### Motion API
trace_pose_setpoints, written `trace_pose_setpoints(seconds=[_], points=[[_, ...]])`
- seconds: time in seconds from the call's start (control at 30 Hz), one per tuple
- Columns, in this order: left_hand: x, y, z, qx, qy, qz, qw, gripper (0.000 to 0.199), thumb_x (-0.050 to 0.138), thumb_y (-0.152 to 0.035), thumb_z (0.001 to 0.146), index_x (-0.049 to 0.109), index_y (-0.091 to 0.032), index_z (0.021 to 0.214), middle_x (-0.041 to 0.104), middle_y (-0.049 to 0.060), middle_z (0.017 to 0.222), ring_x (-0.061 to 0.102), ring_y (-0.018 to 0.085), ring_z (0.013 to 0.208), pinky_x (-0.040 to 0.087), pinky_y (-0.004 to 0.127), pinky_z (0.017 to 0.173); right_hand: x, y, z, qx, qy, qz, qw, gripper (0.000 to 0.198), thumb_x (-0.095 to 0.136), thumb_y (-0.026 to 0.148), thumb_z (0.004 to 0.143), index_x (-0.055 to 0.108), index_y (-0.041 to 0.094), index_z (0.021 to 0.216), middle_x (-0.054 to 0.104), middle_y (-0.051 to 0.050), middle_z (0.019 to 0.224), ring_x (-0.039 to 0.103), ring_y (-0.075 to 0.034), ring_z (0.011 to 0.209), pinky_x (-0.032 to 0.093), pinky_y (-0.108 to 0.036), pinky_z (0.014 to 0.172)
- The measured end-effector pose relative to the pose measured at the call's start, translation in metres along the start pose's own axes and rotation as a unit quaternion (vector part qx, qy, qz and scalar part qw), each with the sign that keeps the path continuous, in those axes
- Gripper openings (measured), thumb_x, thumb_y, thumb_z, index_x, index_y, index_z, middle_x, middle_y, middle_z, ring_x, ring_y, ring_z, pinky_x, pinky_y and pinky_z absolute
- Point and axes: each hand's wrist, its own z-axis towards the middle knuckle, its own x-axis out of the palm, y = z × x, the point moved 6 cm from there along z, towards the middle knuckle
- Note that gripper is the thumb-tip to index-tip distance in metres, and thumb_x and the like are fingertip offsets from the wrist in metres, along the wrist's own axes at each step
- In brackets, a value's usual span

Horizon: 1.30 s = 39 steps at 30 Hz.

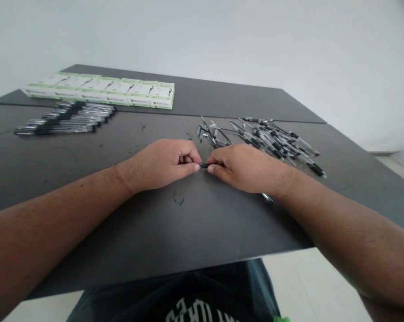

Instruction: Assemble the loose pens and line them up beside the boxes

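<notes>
In the head view, a dark slender piece (204,165) is held at the centre of the frame, just above the table (148,250) or against it; which of the two cannot be told. Its left end is pinched by the left hand (163,164), with thumb and forefinger brought together at the tips and the other fingers curled inward. Its right end is gripped by the right hand (238,166), by which the thumb and bent fingers are likewise closed — only a short stretch of the piece is left visible between the two sets of fingertips. The rest is hidden by the hands.

Below the right wrist, a short clear-and-dark pen end (267,198) is seen; whether it is joined to the held piece cannot be told. Right of centre, beyond the right hand, a loose pile of pens (282,143) is spread at mixed angles, and small clear and dark parts (206,133) are scattered at its left edge. At the upper left, a bundle of pens (69,118) is laid side by side — roughly parallel, with dark middles aligned. Just behind it, white-and-green boxes (104,91) are set in a touching row.
</notes>
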Motion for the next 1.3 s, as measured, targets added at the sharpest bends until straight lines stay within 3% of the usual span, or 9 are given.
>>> trace_pose_setpoints(seconds=[0.13, 0.27, 0.4, 0.57, 0.73, 0.9, 1.07, 1.17, 1.3], points=[[-0.0003, 0.0001, -0.0003, 0.000, -0.002, 0.003, 1.000, 0.026, 0.065, -0.046, 0.094, 0.079, -0.025, 0.101, 0.085, 0.000, 0.092, 0.076, 0.019, 0.083, 0.050, 0.031, 0.078, -0.0011, -0.0007, 0.0001, 0.012, -0.003, 0.012, 1.000, 0.026, 0.073, 0.035, 0.110, 0.085, 0.022, 0.128, 0.089, -0.006, 0.107, 0.077, -0.023, 0.091, 0.047, -0.033, 0.078], [0.0000, 0.0003, -0.0002, -0.004, 0.002, 0.002, 1.000, 0.027, 0.065, -0.046, 0.094, 0.079, -0.025, 0.102, 0.085, 0.000, 0.091, 0.076, 0.019, 0.082, 0.050, 0.031, 0.077, -0.0007, 0.0005, -0.0003, 0.005, 0.006, -0.006, 1.000, 0.027, 0.063, 0.034, 0.115, 0.086, 0.021, 0.119, 0.089, -0.009, 0.107, 0.078, -0.024, 0.096, 0.046, -0.034, 0.080], [-0.0006, -0.0007, 0.0001, -0.003, 0.000, 0.001, 1.000, 0.027, 0.065, -0.046, 0.094, 0.080, -0.024, 0.100, 0.084, 0.000, 0.090, 0.075, 0.018, 0.080, 0.049, 0.030, 0.076, -0.0010, -0.0008, -0.0003, 0.001, -0.010, 0.011, 1.000, 0.025, 0.070, 0.035, 0.112, 0.084, 0.023, 0.128, 0.089, -0.007, 0.110, 0.078, -0.023, 0.094, 0.046, -0.033, 0.080], [-0.0010, -0.0008, -0.0002, 0.000, -0.004, 0.003, 1.000, 0.026, 0.066, -0.046, 0.094, 0.079, -0.025, 0.099, 0.085, 0.000, 0.092, 0.076, 0.018, 0.083, 0.050, 0.030, 0.079, 0.0013, -0.0001, -0.0001, 0.000, 0.011, -0.012, 1.000, 0.027, 0.062, 0.034, 0.115, 0.086, 0.020, 0.116, 0.088, -0.009, 0.104, 0.077, -0.024, 0.092, 0.045, -0.034, 0.077], [0.0002, 0.0006, -0.0004, -0.003, 0.005, 0.005, 1.000, 0.026, 0.065, -0.045, 0.096, 0.080, -0.025, 0.102, 0.085, 0.001, 0.093, 0.077, 0.019, 0.086, 0.051, 0.030, 0.080, -0.0006, -0.0002, -0.0005, -0.002, -0.007, 0.018, 1.000, 0.029, 0.071, 0.034, 0.110, 0.084, 0.021, 0.132, 0.088, -0.007, 0.110, 0.077, -0.024, 0.094, 0.047, -0.034, 0.080], [-0.0003, 0.0005, 0.0005, -0.004, 0.005, 0.009, 1.000, 0.026, 0.065, -0.046, 0.095, 0.079, -0.025, 0.100, 0.084, 0.000, 0.091, 0.076, 0.019, 0.083, 0.050, 0.030, 0.079, 0.0005, 0.0000, -0.0008, -0.002, 0.006, -0.007, 1.000, 0.027, 0.063, 0.033, 0.114, 0.086, 0.020, 0.117, 0.087, -0.009, 0.104, 0.077, -0.025, 0.093, 0.045, -0.035, 0.079], [-0.0009, -0.0005, 0.0004, -0.006, 0.006, 0.011, 1.000, 0.026, 0.065, -0.046, 0.094, 0.079, -0.025, 0.100, 0.084, 0.000, 0.090, 0.075, 0.019, 0.082, 0.050, 0.030, 0.078, 0.0011, -0.0012, -0.0001, -0.009, -0.001, 0.013, 1.000, 0.027, 0.068, 0.034, 0.112, 0.085, 0.021, 0.129, 0.088, -0.007, 0.110, 0.077, -0.023, 0.093, 0.046, -0.033, 0.080], [-0.0012, -0.0011, 0.0000, -0.005, 0.003, 0.006, 1.000, 0.027, 0.065, -0.047, 0.093, 0.079, -0.025, 0.099, 0.084, 0.000, 0.090, 0.075, 0.018, 0.081, 0.049, 0.030, 0.077, 0.0020, -0.0024, 0.0004, -0.005, 0.004, 0.002, 1.000, 0.023, 0.072, 0.036, 0.110, 0.085, 0.022, 0.123, 0.087, -0.006, 0.103, 0.076, -0.022, 0.089, 0.044, -0.032, 0.076], [-0.0005, -0.0008, 0.0004, -0.005, 0.007, 0.009, 1.000, 0.025, 0.066, -0.046, 0.095, 0.079, -0.025, 0.099, 0.084, 0.000, 0.090, 0.076, 0.019, 0.083, 0.050, 0.030, 0.079, 0.0026, 0.0011, 0.0003, -0.023, 0.018, -0.008, 1.000, 0.030, 0.059, 0.034, 0.116, 0.086, 0.019, 0.116, 0.088, -0.009, 0.106, 0.076, -0.024, 0.095, 0.046, -0.034, 0.081]])
